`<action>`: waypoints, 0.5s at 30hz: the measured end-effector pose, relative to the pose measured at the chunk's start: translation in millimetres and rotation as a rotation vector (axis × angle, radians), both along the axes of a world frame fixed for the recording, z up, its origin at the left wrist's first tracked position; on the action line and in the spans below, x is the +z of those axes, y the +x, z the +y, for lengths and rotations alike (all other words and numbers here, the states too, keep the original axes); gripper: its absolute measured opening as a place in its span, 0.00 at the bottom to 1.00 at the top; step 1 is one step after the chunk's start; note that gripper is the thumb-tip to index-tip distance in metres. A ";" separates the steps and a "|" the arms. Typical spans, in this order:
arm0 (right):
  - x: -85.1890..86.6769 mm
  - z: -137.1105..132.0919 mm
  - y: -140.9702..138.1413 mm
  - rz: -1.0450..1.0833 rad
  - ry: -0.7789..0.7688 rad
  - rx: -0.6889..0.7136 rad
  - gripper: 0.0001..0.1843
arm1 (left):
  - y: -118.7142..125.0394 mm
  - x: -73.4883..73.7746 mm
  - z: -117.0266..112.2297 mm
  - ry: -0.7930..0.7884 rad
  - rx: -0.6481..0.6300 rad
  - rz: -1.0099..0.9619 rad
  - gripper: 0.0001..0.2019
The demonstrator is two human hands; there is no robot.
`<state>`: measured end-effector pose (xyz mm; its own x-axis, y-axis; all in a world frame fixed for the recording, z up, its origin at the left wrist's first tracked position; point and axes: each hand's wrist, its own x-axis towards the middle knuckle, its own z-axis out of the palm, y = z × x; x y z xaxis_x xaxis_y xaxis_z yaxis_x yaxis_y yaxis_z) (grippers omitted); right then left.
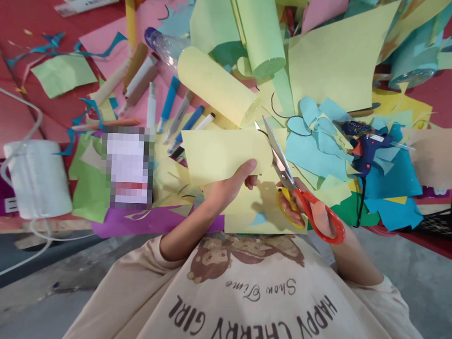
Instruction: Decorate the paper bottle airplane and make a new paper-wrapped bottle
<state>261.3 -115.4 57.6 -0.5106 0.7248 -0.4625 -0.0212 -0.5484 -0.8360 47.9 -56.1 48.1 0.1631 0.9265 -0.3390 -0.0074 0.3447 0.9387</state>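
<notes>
My left hand (235, 182) pinches a pale yellow sheet of paper (215, 151) near its right end, thumb on top and fingers curled beneath. In my right hand (303, 203) is a pair of scissors (280, 164) with one red and one yellow handle loop. Its blades are parted a little and point up and left, beside the sheet's right edge. I cannot tell whether they touch the paper. Another yellow sheet (261, 211) lies under my hands. A bottle wrapped in yellow paper (216, 84) lies just beyond them.
Blue paper scraps (317, 148) and a dark blue glue gun (367, 150) lie at the right. Several markers (169, 104) are spread to the left, near a blurred phone (127, 167). A white cylinder with a cord (38, 179) stands far left. A green paper-wrapped bottle (260, 36) lies behind.
</notes>
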 end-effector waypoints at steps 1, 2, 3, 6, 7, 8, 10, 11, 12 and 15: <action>0.8 1.0 0.8 0.036 0.040 0.015 0.39 | 0.1 2.1 -0.9 -0.003 -0.016 0.016 0.19; 1.9 2.1 1.2 0.056 0.080 0.029 0.40 | 0.3 3.7 -1.7 -0.007 -0.027 0.031 0.20; 3.1 3.0 0.9 0.057 0.102 0.043 0.41 | 0.5 4.8 -2.5 -0.013 -0.037 0.045 0.20; 5.0 3.7 -1.9 0.032 0.137 0.047 0.43 | 1.0 5.9 -3.8 -0.019 -0.052 0.056 0.20; 4.6 3.1 -3.2 0.031 0.130 0.035 0.43 | 0.8 5.6 -3.9 -0.019 -0.052 0.054 0.20; 3.7 2.3 -4.4 0.028 0.117 0.020 0.43 | 0.5 5.0 -4.0 -0.015 -0.053 0.051 0.20; 1.3 0.2 -6.0 0.022 0.091 -0.003 0.41 | -0.9 3.6 -4.1 -0.009 -0.058 0.049 0.20; 0.1 -0.7 -6.3 0.016 0.073 -0.007 0.40 | -1.8 3.1 -4.1 -0.004 -0.062 0.047 0.20; -1.0 -1.4 -6.1 0.013 0.056 -0.007 0.39 | -2.7 2.6 -4.1 0.001 -0.066 0.042 0.20; -2.8 -2.6 -4.1 0.024 0.022 -0.024 0.40 | -4.7 1.9 -3.7 0.010 -0.078 0.017 0.19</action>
<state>257.3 -117.9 54.8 -0.5042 0.7465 -0.4342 -0.0545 -0.5293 -0.8467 43.2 -59.8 50.0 0.2287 0.9146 -0.3335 0.0351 0.3346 0.9417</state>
